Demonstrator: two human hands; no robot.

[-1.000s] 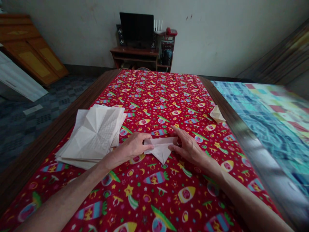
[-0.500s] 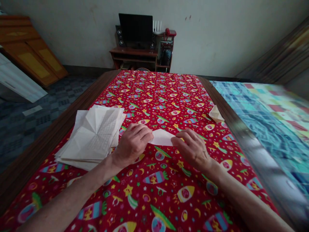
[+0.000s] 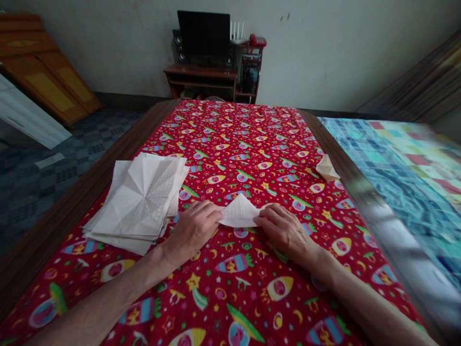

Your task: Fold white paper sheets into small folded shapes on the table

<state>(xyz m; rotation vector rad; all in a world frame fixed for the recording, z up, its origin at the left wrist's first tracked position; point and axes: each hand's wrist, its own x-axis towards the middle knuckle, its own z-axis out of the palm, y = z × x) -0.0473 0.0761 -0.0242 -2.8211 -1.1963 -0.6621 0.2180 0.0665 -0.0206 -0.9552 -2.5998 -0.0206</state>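
A small white folded paper (image 3: 239,211), peaked at the top like a triangle, lies between my hands at the middle of the table. Its left corner is pinched in the fingers of my left hand (image 3: 200,218). Opposite, my right hand (image 3: 283,228) grips the right corner. Faint printed lines show on the paper's face. Beside my left forearm is a stack of creased paper sheets (image 3: 140,197), the top one with folds meeting at its centre. Another folded paper piece (image 3: 327,169) rests near the table's right edge.
A red tablecloth (image 3: 230,293) with rockets and stars covers the wooden table (image 3: 118,149). Beyond its far end stands a desk (image 3: 200,72) with a monitor (image 3: 204,33) and a red telephone (image 3: 257,41). On the right is a bed with a patchwork cover (image 3: 403,178).
Both hands and the folded paper appear slightly lower in view. The paper now stands out as a taller peak, with printed lines visible on it. My hands keep hold of its two ends.
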